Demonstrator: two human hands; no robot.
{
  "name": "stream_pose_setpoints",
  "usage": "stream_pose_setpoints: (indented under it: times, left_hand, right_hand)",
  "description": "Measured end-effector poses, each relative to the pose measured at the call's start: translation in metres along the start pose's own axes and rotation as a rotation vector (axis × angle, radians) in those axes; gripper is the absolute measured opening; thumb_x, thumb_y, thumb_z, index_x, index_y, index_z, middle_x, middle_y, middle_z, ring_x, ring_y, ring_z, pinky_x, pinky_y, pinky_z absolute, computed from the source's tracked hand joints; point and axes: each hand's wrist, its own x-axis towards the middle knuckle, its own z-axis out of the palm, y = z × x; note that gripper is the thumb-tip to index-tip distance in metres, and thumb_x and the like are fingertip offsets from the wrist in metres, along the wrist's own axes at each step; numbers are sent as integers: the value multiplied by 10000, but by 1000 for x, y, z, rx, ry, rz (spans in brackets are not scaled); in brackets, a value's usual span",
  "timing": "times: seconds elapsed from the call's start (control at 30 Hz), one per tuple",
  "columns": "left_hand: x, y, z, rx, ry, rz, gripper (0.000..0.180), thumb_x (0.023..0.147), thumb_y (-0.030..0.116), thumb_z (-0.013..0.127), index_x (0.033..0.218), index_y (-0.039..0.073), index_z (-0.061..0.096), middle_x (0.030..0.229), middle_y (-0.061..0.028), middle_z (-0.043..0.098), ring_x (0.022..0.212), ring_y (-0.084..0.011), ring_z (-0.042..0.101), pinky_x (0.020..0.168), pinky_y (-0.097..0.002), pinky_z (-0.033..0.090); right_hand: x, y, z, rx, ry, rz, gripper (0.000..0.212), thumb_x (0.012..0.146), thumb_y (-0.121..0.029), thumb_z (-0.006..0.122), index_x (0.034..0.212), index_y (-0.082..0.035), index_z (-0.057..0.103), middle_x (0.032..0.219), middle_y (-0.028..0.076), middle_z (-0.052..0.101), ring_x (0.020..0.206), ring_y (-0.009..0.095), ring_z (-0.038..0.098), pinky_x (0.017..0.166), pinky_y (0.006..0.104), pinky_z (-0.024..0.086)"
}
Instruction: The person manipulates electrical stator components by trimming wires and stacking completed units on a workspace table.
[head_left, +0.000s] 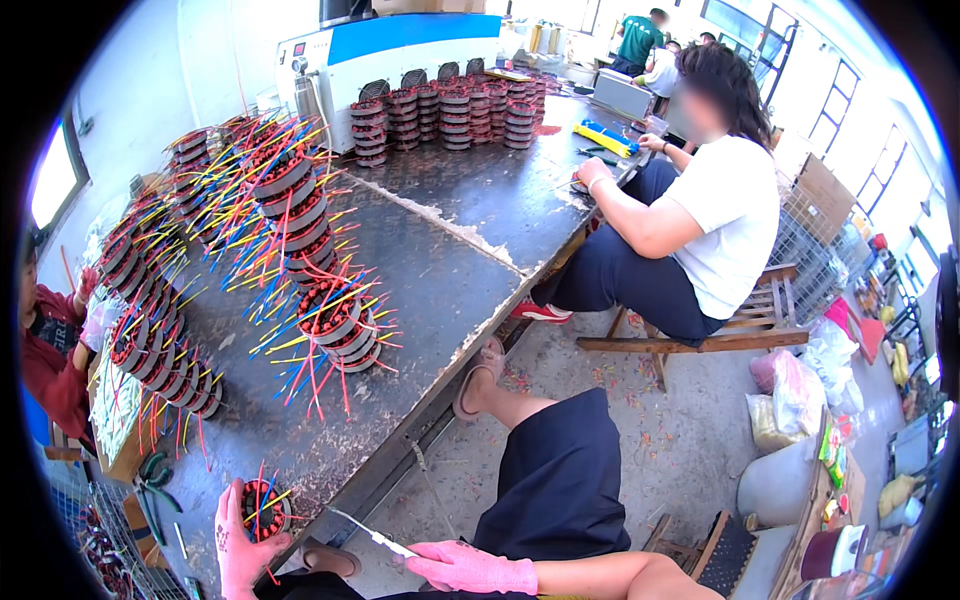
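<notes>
My left hand (238, 548), in a pink glove, grips a small motor stator (267, 508) at the near edge of the dark table. Red windings line its ring, and red, yellow and blue wire ends stick out of it. Off the table edge, my right hand (475, 568), also gloved in pink, is closed on a slim white-handled tool (392, 544). Its thin tip points left toward the stator, apart from it; the exact kind is unclear. Wired stators stand in tall leaning stacks (290, 205) beyond my left hand, with another stack (165, 355) farther left.
Green-handled pliers (152, 490) lie left of my hand. More stator stacks (455, 118) stand at the back before a white-and-blue machine (400, 45). A co-worker in a white shirt (725, 220) sits on a wooden chair (740, 325) to the right; another in dark red (55, 345) is at far left.
</notes>
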Motion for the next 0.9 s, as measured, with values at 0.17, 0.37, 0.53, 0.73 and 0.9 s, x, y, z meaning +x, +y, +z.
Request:
stream_pose_setpoints:
  times: [0.17,0.37,0.53,0.73,0.9]
  left_hand:
    - [0,-2,1,19,4,16,1108,449,164,879,1421,3,372,1352,-174,467,1252,-355,457,1064,-427,369]
    - [-1,-4,3,50,44,67,1083,443,80,843,1419,-12,383,1335,-147,481,1222,-304,496,1027,-389,412]
    - [0,-1,1,9,29,70,1077,450,70,836,1420,-18,377,1331,-153,478,1224,-304,493,1047,-392,401]
    - [-2,7,-1,-18,16,63,1060,465,64,831,1417,-28,374,1323,-160,479,1224,-307,492,1050,-393,399]
    - [0,-5,3,7,21,65,1059,470,65,838,1418,-27,373,1330,-159,474,1231,-302,489,1061,-395,395]
  right_hand:
    - [0,-4,1,-18,7,19,408,1018,-399,442,1302,-114,510,627,-67,376,564,44,340,515,232,302]
    - [3,0,1,-4,-6,9,416,1016,-413,438,1293,-111,511,623,-66,379,560,45,348,514,233,308]
    - [3,0,1,-21,15,18,395,1012,-424,439,1227,-105,528,626,-65,386,561,46,352,513,233,311]
    - [-1,-7,1,-18,58,2,350,1001,-398,451,947,-60,522,639,-14,431,581,100,414,558,297,382]
    - [-5,-13,0,6,60,-23,371,1000,-409,454,1075,-60,556,641,-22,429,576,90,408,551,283,376]
